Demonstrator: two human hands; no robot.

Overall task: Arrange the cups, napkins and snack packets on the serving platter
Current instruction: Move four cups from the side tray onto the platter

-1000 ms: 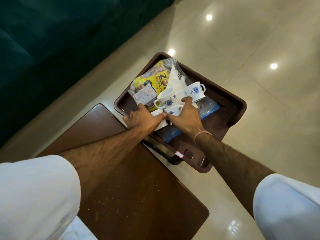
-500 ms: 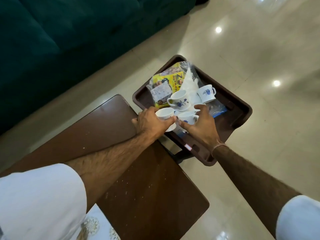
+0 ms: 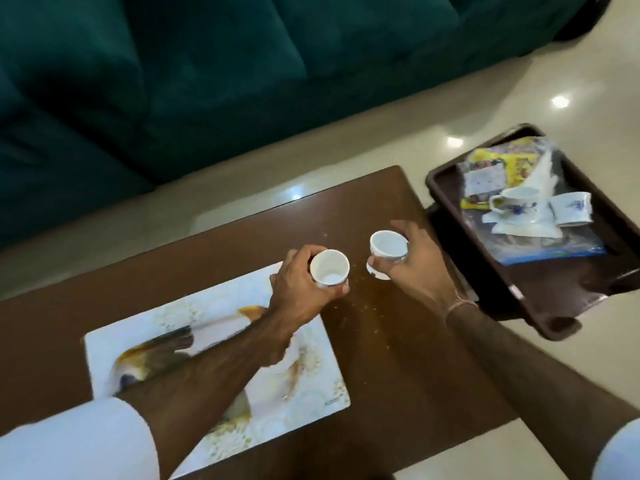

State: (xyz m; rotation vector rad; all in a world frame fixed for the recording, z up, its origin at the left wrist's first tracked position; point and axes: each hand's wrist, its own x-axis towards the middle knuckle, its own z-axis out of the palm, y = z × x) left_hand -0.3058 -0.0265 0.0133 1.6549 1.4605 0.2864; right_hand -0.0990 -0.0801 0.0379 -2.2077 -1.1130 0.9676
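My left hand grips a white cup above the far right corner of the white patterned serving platter. My right hand holds a second white cup over the brown table, right of the platter. In the brown tray at the right lie two more white cups with blue flowers, white napkins, yellow snack packets and a clear plastic bag with a blue edge.
The brown wooden table carries the platter and has scattered crumbs near its middle. A dark green sofa runs along the far side. The tray stands off the table's right end above the glossy cream floor.
Both hands lifted a cup each out of the brown tray and carried them left over the table. The view swung left, bringing the platter into sight.
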